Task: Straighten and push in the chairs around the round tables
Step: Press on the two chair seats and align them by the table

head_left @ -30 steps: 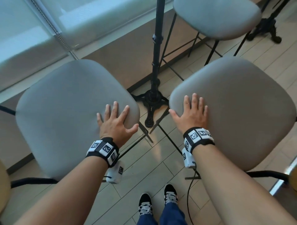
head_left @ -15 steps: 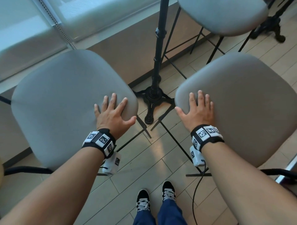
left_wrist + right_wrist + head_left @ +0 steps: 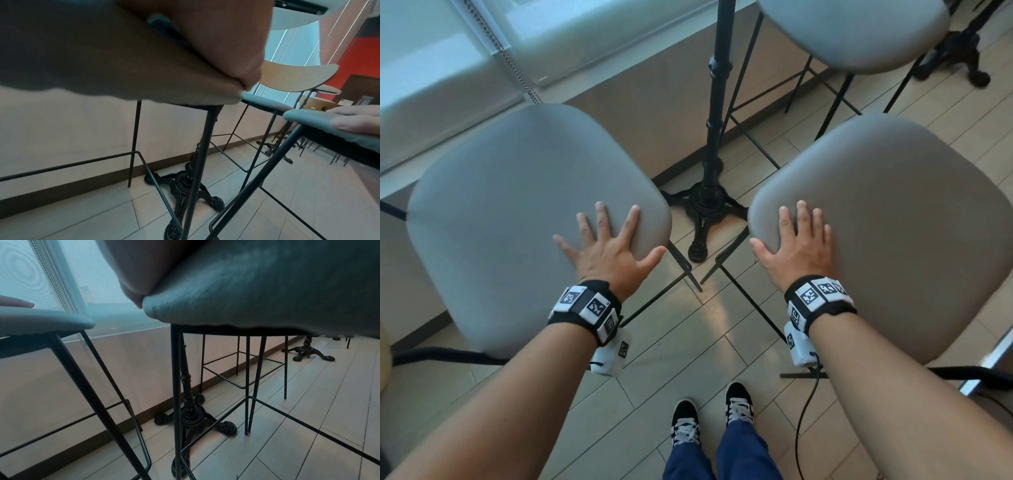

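Two grey padded high stools stand side by side below me. My left hand (image 3: 606, 245) lies flat with spread fingers on the near right corner of the left stool seat (image 3: 517, 212). Flat on the near left corner of the right stool seat (image 3: 893, 226) rests my right hand (image 3: 796, 243), its thumb at the seat's edge. Between the two stools rises the table's black post (image 3: 717, 102) from an ornate cast foot (image 3: 703, 202). In the left wrist view my thumb presses the seat edge (image 3: 216, 95); in the right wrist view the right stool's seat underside (image 3: 257, 296) fills the top.
A third grey stool (image 3: 852, 31) stands beyond the post at the top. A window with a bead chain (image 3: 503, 54) and a low wall run along the left. Another table foot (image 3: 959, 54) sits at the top right. My shoes (image 3: 709, 418) stand on the tiled floor.
Both stools have slid slightly forward toward the table post, with my flat hands on them. The left hand's fingers have spread wider.
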### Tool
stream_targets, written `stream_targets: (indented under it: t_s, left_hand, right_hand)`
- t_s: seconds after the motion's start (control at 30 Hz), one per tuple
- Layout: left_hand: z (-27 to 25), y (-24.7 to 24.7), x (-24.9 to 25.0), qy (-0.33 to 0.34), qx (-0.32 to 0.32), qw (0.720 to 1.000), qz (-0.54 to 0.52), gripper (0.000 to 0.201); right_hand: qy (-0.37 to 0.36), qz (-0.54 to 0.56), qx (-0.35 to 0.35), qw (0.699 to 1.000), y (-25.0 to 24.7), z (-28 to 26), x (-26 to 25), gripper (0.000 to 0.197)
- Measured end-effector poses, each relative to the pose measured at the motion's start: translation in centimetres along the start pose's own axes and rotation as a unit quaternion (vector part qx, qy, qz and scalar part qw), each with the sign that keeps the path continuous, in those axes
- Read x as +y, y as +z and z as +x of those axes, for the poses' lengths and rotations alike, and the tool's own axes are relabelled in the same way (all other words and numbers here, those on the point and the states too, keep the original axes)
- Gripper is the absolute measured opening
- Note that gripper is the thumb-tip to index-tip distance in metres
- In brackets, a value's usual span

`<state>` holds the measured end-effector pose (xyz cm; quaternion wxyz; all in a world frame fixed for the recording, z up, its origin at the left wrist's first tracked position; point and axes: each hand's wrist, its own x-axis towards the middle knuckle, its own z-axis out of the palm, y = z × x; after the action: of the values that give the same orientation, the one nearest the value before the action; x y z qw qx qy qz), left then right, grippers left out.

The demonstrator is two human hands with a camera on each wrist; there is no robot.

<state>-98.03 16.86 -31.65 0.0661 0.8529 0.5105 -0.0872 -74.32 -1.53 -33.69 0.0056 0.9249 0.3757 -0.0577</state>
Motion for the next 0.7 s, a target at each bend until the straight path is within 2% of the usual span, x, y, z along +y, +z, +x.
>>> stream_targets:
  t_s: [0.13,0.7]
  left_hand:
    - [0.9,0.0,-0.4,0.008,0.003,0.999,-0.034,0.087]
    - [3.0,0.0,-0.9,-0.003,0.042,0.998,-0.050,0.083]
  right_hand:
    - [0.001,0.000,-0.003,1.000,0.0,0.2,-0.1,0.084]
    - [0.008,0.006,0.009,1.000,0.1,0.0,-0.4,0.083]
